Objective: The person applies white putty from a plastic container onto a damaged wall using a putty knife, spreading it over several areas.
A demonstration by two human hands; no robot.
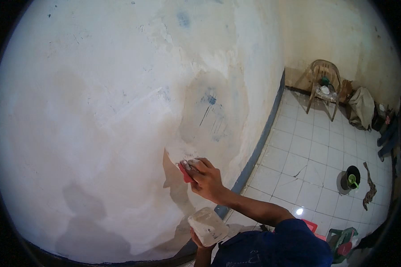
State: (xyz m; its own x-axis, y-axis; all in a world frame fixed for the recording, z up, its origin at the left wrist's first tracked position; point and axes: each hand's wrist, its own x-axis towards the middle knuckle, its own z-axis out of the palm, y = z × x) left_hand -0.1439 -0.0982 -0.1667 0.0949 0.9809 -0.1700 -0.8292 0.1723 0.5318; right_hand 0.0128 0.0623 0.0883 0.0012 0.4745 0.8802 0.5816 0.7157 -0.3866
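Observation:
My right hand (pixel 206 179) is closed round a small red scraper (pixel 186 173) and presses it to the patchy white wall (pixel 111 111). Whitish smears cover the fingers. Lower down, my left hand (pixel 197 240) grips a squarish pale tub (pixel 208 226) from its side and below, close to the wall. Pale, putty-like stuff coats the tub. Above my right hand, the wall has a damp-looking beige patch (pixel 236 102) with blue scuffs. My arm's shadow falls just left of the scraper.
A worn plastic chair (pixel 325 82) with small items on it stands in the far corner, beside a draped greyish cloth (pixel 362 107). On the white tiled floor (pixel 294 151) are a black bucket (pixel 353 173) with a green dipper, a dark rag (pixel 369 189) and a green stool (pixel 342 240).

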